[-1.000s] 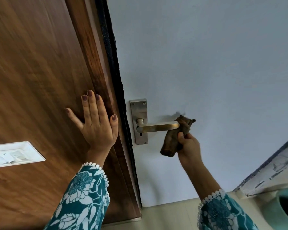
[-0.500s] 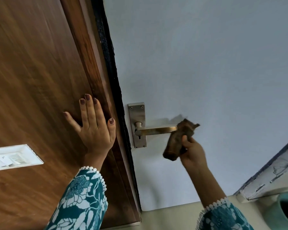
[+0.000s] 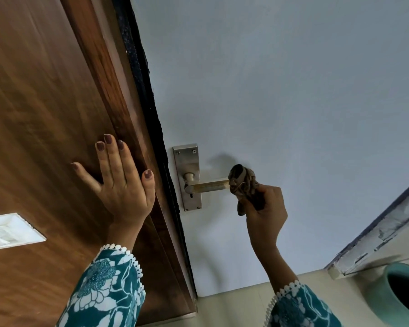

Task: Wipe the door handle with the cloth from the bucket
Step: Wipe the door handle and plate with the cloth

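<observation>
A brass lever door handle [image 3: 209,186] on a steel backplate [image 3: 187,161] sticks out from the pale blue-grey door [image 3: 281,90]. My right hand [image 3: 266,212] is closed around a crumpled brown cloth [image 3: 242,182], and the cloth covers the free end of the lever. My left hand [image 3: 119,182] lies flat with its fingers spread on the dark wooden panel [image 3: 38,114] left of the door's edge. The teal bucket [image 3: 401,293] shows partly at the bottom right corner.
A white switch plate [image 3: 7,230] is set into the wooden panel at the left. A black strip [image 3: 149,95] runs along the door's edge. Cream floor tiles [image 3: 232,308] lie below, and a worn white-painted frame [image 3: 376,237] slants in at the right.
My right hand has brought the cloth up and left, from just past the lever's tip to over its end. My left hand has stayed flat on the wood.
</observation>
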A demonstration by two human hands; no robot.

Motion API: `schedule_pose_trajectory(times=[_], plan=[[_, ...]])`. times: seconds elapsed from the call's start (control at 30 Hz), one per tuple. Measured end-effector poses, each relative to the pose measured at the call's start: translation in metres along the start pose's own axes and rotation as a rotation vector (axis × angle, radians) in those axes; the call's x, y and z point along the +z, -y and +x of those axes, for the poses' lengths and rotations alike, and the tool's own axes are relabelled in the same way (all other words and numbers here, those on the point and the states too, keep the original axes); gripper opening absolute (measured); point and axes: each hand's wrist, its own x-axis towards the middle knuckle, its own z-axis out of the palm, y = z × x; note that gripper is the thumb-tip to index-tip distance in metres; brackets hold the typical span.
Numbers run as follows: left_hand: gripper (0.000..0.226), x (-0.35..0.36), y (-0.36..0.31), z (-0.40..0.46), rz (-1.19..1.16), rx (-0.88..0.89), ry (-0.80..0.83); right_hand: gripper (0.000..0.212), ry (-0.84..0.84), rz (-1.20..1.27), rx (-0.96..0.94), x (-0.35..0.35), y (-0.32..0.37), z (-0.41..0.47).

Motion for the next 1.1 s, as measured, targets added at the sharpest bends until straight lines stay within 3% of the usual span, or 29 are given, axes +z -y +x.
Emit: schedule_pose_trajectory(times=[0.27, 0.43, 0.63, 0.83, 0.93, 1.1], plan=[[0.058, -0.001, 0.000, -0.001, -0.009, -0.016, 0.014, 0.044, 0.027, -0.047, -0.268, 0.030, 0.007, -0.018], [0.058, -0.002, 0.000, -0.001, -0.009, -0.018, 0.023, 0.040, 0.110, -0.029, -0.306, 0.025, 0.009, -0.017], [0.058, -0.003, 0.000, 0.000, -0.009, -0.022, 0.011, 0.024, 0.021, -0.054, -0.092, -0.004, -0.008, 0.003], [0.059, -0.002, -0.002, 0.000, -0.015, -0.025, 0.007, 0.024, 0.003, -0.061, -0.122, 0.013, -0.003, -0.004], [0.059, -0.002, -0.002, 0.001, -0.013, -0.024, 0.009, 0.031, 0.076, -0.035, -0.248, 0.029, 0.010, -0.018], [0.058, -0.003, -0.001, 0.001, -0.006, -0.031, 0.025, 0.021, 0.279, 0.010, -0.363, 0.061, 0.034, -0.042]])
